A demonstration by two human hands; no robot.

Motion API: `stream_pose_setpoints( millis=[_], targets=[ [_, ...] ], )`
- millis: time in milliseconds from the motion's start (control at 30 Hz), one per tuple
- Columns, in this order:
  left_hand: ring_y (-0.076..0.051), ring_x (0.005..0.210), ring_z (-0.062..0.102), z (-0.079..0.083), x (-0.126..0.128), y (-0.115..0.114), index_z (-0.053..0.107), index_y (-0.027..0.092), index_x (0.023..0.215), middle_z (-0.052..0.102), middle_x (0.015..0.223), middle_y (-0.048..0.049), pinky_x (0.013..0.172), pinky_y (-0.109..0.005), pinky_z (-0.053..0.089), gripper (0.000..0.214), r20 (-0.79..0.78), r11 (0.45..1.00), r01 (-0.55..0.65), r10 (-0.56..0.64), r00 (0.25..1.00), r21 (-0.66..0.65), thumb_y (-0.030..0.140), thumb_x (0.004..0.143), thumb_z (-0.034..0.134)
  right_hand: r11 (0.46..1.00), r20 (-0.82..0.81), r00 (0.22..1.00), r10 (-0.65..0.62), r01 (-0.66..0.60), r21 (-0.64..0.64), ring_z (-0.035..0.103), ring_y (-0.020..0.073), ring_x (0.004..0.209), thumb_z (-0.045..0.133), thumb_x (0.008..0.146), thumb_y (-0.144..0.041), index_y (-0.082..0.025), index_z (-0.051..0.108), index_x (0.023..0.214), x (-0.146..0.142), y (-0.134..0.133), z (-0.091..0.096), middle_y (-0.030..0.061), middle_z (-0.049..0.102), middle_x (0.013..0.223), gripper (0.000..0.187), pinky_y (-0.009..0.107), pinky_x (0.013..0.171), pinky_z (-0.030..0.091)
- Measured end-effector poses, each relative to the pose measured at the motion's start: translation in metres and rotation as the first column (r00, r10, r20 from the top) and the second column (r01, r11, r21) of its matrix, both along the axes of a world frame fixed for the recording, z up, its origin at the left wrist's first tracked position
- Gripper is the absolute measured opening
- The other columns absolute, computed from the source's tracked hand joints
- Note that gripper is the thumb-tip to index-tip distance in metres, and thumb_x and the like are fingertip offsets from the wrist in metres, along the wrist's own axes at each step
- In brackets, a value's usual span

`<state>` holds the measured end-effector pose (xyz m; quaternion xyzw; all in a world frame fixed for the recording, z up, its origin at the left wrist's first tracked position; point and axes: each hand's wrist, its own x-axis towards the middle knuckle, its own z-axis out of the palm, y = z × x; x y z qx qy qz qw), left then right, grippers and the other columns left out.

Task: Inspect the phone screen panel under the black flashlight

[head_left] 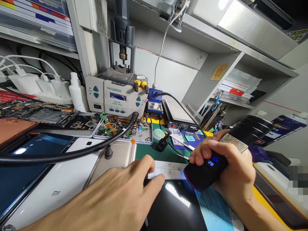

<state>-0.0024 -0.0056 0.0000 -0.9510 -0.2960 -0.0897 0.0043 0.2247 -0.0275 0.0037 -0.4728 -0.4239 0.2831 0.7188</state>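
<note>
Black cylindrical device: we see its lit blue display, held low over the dark glossy phone screen.
Right hand: we grip that device, fingers wrapped closed around it.
Left hand: we rest it flat, fingers open, fingertips pressing a white paper strip.
Behind: grey rework station on the green mat.

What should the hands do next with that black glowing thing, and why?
Probably tip the black handheld tool a little lower toward the dark phone screen. The right hand grips it with its lit end angled just above the glass, while the left hand presses flat at the phone's top edge by the white strip, seemingly steadying it.
</note>
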Motion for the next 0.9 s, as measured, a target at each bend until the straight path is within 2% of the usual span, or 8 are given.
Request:
stream_pose_setpoints(
  millis=[167, 367, 500, 600, 700, 900],
  targets=[
    [-0.014, 0.055, 0.051, -0.002, 0.0, 0.003, 0.074, 0.029, 0.114, 0.072, 0.114, 0.0006, 0.049, -0.032, 0.038, 0.058, 0.109, 1.0, 0.013, -0.015, 0.994, 0.019, 0.004, 0.095, 0.026, 0.996, -0.127, 0.992, 0.009, -0.02, -0.085, 0.051, 0.0152, 0.041, 0.073, 0.068, -0.024, -0.021, 0.057, 0.064, 0.006, 0.007, -0.001, -0.004, 0.05, 0.05, 0.017, 0.033, 0.044, 0.054],
    [-0.013, 0.056, 0.047, -0.002, 0.002, 0.003, 0.076, 0.026, 0.112, 0.073, 0.108, 0.0019, 0.047, -0.03, 0.033, 0.063, 0.191, 0.999, 0.024, -0.028, 0.981, 0.026, -0.002, 0.094, 0.022, 0.999, -0.152, 0.988, 0.007, -0.014, -0.045, 0.049, 0.0141, 0.043, 0.075, 0.07, -0.038, -0.025, 0.05, 0.071, 0.003, 0.008, 0.0, -0.0084, 0.044, 0.056, 0.028, 0.035, 0.049, 0.056],
    [-0.015, 0.067, 0.055, -0.007, 0.001, 0.003, 0.076, 0.026, 0.111, 0.074, 0.106, 0.0023, 0.048, -0.031, 0.037, 0.064, 0.207, 0.997, 0.034, -0.049, 0.977, 0.076, -0.004, 0.092, 0.023, 1.0, -0.148, 0.989, 0.01, -0.013, -0.023, 0.05, 0.0146, 0.043, 0.075, 0.069, -0.038, -0.025, 0.05, 0.073, -0.001, 0.006, 0.001, -0.0081, 0.045, 0.058, 0.029, 0.036, 0.049, 0.056],
    [-0.016, 0.077, 0.061, -0.006, 0.002, 0.002, 0.074, 0.027, 0.115, 0.073, 0.108, 0.0021, 0.052, -0.032, 0.045, 0.064, 0.182, 0.996, 0.032, -0.047, 0.982, 0.084, -0.005, 0.09, 0.023, 1.0, -0.128, 0.992, 0.006, -0.009, -0.027, 0.051, 0.015, 0.043, 0.075, 0.069, -0.036, -0.024, 0.052, 0.072, -0.003, 0.003, 0.002, -0.0071, 0.047, 0.057, 0.025, 0.036, 0.048, 0.056],
    [-0.018, 0.081, 0.063, 0.0, 0.003, -0.001, 0.071, 0.029, 0.122, 0.071, 0.113, 0.0029, 0.059, -0.036, 0.051, 0.066, 0.089, 1.0, 0.01, -0.01, 0.996, -0.001, -0.004, 0.091, 0.022, 0.999, -0.1, 0.995, -0.003, -0.002, -0.045, 0.052, 0.0161, 0.042, 0.076, 0.067, -0.031, -0.023, 0.055, 0.069, -0.003, 0.0, 0.003, -0.0049, 0.051, 0.053, 0.022, 0.035, 0.045, 0.055],
    [-0.021, 0.086, 0.064, 0.005, 0.006, -0.003, 0.071, 0.031, 0.123, 0.071, 0.115, 0.0028, 0.062, -0.039, 0.051, 0.068, 0.022, 0.999, -0.002, 0.003, 1.0, -0.036, -0.004, 0.092, 0.021, 0.996, -0.087, 0.996, -0.033, 0.025, -0.081, 0.053, 0.0172, 0.041, 0.077, 0.062, -0.024, -0.022, 0.058, 0.064, -0.002, -0.002, 0.005, -0.0026, 0.052, 0.048, 0.019, 0.033, 0.044, 0.054]
  ],
)
